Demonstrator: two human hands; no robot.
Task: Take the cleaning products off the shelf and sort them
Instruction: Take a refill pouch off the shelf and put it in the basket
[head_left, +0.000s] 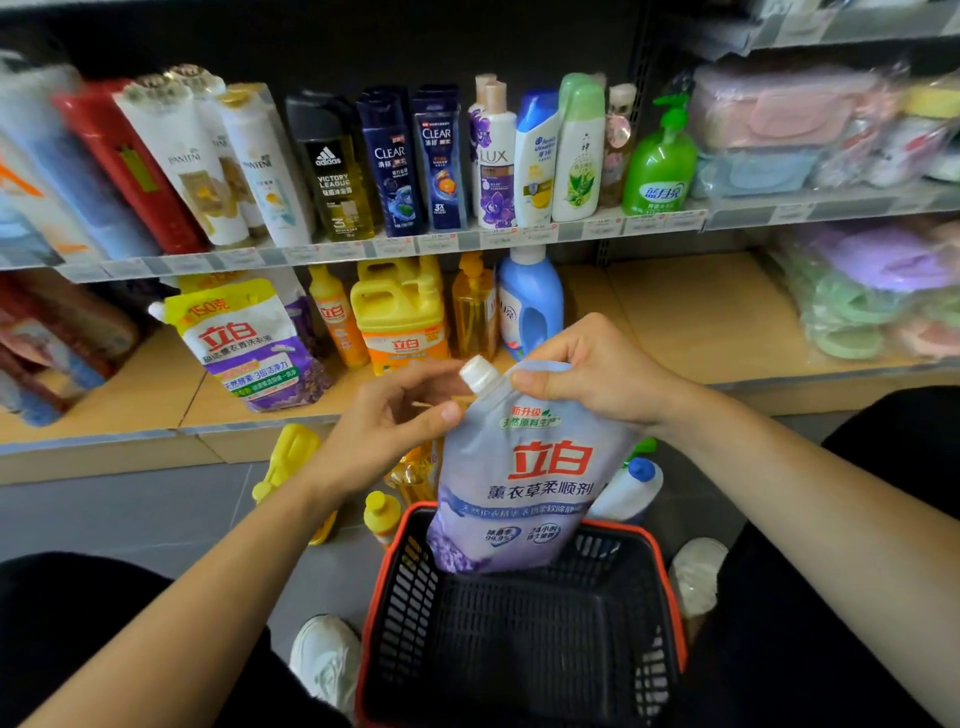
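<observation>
The right hand (587, 374) has its fingers curled over the top edge of a lavender plastic refill pouch (519, 467) with a white screw cap and pinches it there, carrying it upright. The left hand (395, 415) is half curled; its thumb tip touches the pouch's left shoulder just below the spout, and I cannot tell whether the fingers behind grip it. The pouch's bottom dips into the back of a black mesh shopping basket with an orange rim (519, 639), which sits on grey floor tiles (156, 509) between the person's knees. Behind the basket a yellow plastic bottle (291, 457) lies on the floor. On the tan board lower shelf (701, 322) stand a purple-and-white detergent pouch (254, 348), a yellow handled jug (400, 312) and a blue detergent bottle (530, 301). Shampoo bottles (389, 161) line the shelf above
</observation>
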